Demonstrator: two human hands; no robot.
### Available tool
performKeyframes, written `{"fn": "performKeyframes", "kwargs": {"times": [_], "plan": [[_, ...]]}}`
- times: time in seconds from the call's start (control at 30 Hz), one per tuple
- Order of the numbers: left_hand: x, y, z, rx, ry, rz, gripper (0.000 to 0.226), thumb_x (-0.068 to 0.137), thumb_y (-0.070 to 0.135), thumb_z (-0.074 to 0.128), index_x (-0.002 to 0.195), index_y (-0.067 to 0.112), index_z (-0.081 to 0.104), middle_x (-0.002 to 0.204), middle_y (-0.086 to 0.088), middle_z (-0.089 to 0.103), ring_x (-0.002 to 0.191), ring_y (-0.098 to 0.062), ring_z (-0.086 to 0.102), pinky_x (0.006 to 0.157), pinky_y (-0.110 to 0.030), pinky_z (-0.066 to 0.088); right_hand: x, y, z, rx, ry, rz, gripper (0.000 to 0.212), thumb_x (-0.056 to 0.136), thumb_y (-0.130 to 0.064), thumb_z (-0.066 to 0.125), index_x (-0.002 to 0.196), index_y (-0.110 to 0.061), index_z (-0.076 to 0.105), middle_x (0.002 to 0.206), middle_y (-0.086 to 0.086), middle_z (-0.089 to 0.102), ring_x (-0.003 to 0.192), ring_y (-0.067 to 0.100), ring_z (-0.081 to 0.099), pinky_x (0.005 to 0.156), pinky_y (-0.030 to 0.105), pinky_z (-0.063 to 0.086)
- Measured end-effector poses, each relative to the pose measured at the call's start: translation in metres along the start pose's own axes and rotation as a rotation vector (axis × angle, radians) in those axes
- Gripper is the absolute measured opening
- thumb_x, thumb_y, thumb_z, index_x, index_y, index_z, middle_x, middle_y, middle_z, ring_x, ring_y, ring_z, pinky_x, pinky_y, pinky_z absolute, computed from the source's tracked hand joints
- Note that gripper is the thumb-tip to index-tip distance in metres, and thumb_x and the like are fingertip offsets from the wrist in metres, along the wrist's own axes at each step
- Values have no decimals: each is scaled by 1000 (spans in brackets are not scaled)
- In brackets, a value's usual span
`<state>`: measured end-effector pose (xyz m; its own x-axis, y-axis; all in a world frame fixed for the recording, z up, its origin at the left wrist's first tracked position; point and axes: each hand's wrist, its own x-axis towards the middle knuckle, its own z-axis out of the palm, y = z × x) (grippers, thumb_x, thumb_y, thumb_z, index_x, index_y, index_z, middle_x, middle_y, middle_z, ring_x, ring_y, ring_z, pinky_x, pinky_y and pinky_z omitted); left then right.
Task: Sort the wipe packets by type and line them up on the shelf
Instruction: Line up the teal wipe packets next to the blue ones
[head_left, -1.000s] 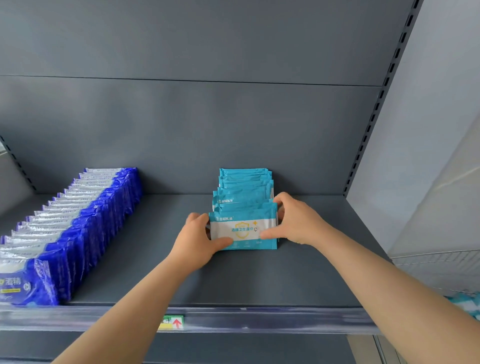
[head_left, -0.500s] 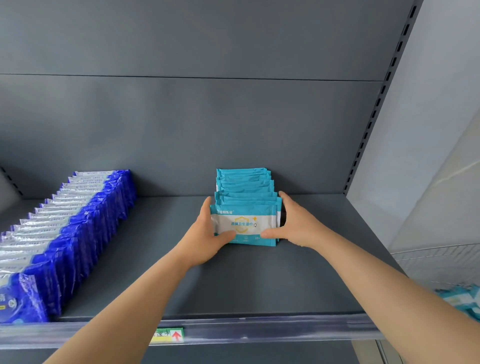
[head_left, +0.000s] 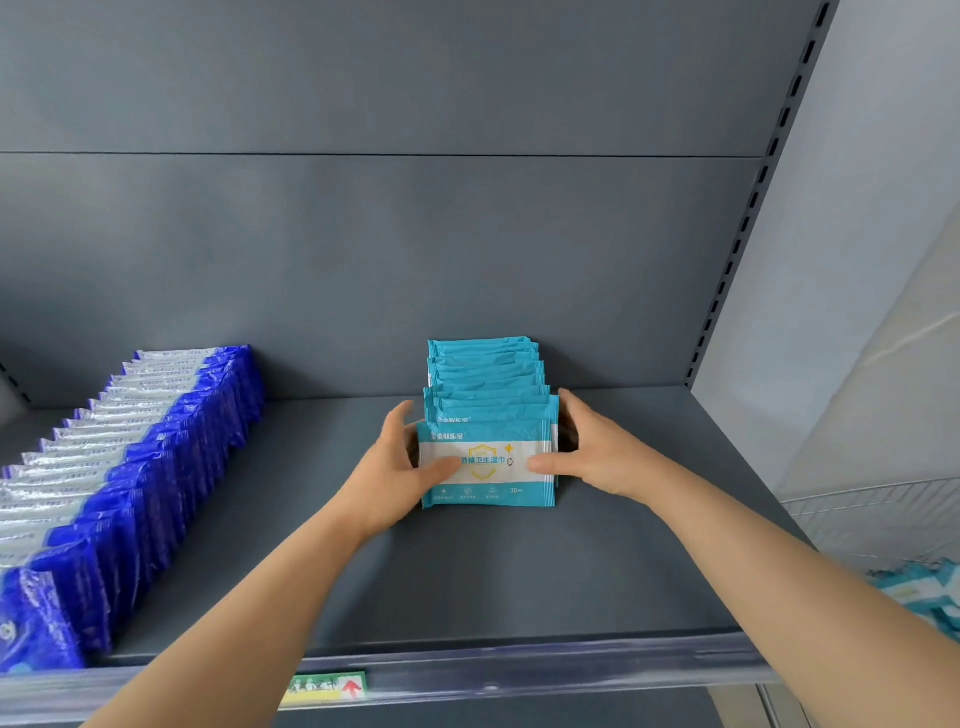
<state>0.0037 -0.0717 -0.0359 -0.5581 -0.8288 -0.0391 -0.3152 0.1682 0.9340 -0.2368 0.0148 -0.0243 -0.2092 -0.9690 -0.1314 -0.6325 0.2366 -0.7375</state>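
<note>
Both hands are clamped around the same thing: the left hand (head_left: 392, 470) grips the left edge and the right hand (head_left: 597, 452) the right edge of the front teal-and-white plastic wipe packet (head_left: 488, 465), thumbs pressed flat on its printed face, fingers wrapped round the sides. So the packet sits squarely between the two hands, standing upright on the dark grey metal shelf (head_left: 467, 571), roughly mid-shelf.

Right behind it, touching, is the row of matching teal wipe packets (head_left: 485, 371), lined up front to back all the way to the grey back panel (head_left: 363, 260). The front one looks a bit lower and closer than the rest, tops stepping up behind it.

Well off to the left there's a long row of dark blue-and-silver foil wipe packets (head_left: 130, 467) running from the back panel to the shelf's front lip, totally apart from the teal bunch.

Clear plastic price rail (head_left: 519, 670) along the front edge, with a yellow-green label with a red arrow (head_left: 330, 686). Far right, a white wire basket (head_left: 883, 519) with more teal packets (head_left: 919, 592) in it.
</note>
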Motion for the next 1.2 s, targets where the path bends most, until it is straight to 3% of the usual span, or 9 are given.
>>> {"fn": "performKeyframes", "kwargs": {"times": [0.1,0.23,0.33,0.53,0.63,0.77,0.87,1.03,1.2], "plan": [[-5,-1,-4,153,26,9,80,85,24,72,147,20,21,135,14,53,116,-6,56,88,-18,46,-4,4,-2,-19,35,1,95,62,-56,75,143,-33,30,144,-16,44,133,7,41,110,42,37],[-7,1,4,394,-57,-2,44,87,34,67,121,34,39,118,18,57,111,-11,55,93,-26,44,-12,-8,7,-155,-43,-44,54,96,-31,52,144,-34,28,139,-17,48,122,6,48,96,28,44],[-5,2,10,436,-46,14,45,86,40,67,119,34,38,119,19,55,114,-14,53,105,-38,39,-15,-13,13,-164,-30,-56,49,100,-30,45,144,-32,25,139,-17,47,111,3,50,85,22,46],[-10,6,10,481,78,43,59,78,47,71,126,28,43,123,13,55,113,-16,55,94,-38,48,-35,-20,10,-228,110,-74,43,95,-35,54,135,-26,42,134,-9,50,112,7,50,83,22,45],[-14,17,15,743,305,179,71,83,47,65,140,16,37,139,-1,47,126,-27,46,104,-42,38,-51,-13,0,-325,220,-64,53,94,-41,53,143,-22,39,146,-8,41,123,14,49,100,29,41],[-17,47,52,929,473,445,52,85,35,66,128,7,55,129,-13,57,115,-37,54,96,-48,42,-80,8,-25,-409,322,-63,48,96,-43,49,140,-24,45,147,-10,43,104,12,58,103,28,39],[-18,74,107,905,395,625,35,83,33,57,108,11,68,104,-7,68,89,-34,63,80,-43,50,-112,31,-52,-450,389,-40,43,97,-39,48,137,-23,50,142,-10,49,80,7,59,97,28,42],[-22,117,227,864,185,767,21,79,25,64,93,12,73,84,-3,71,73,-31,64,66,-37,50,-176,98,-108,-524,485,31,38,97,-30,50,133,-19,55,136,-3,56,117,17,57,99,28,41],[-28,154,363,780,39,817,24,78,30,59,89,14,73,80,-3,70,72,-28,65,65,-37,54,-244,187,-174,-531,524,124,30,95,-22,52,121,-13,63,121,7,66,109,26,62,92,41,50]]}}
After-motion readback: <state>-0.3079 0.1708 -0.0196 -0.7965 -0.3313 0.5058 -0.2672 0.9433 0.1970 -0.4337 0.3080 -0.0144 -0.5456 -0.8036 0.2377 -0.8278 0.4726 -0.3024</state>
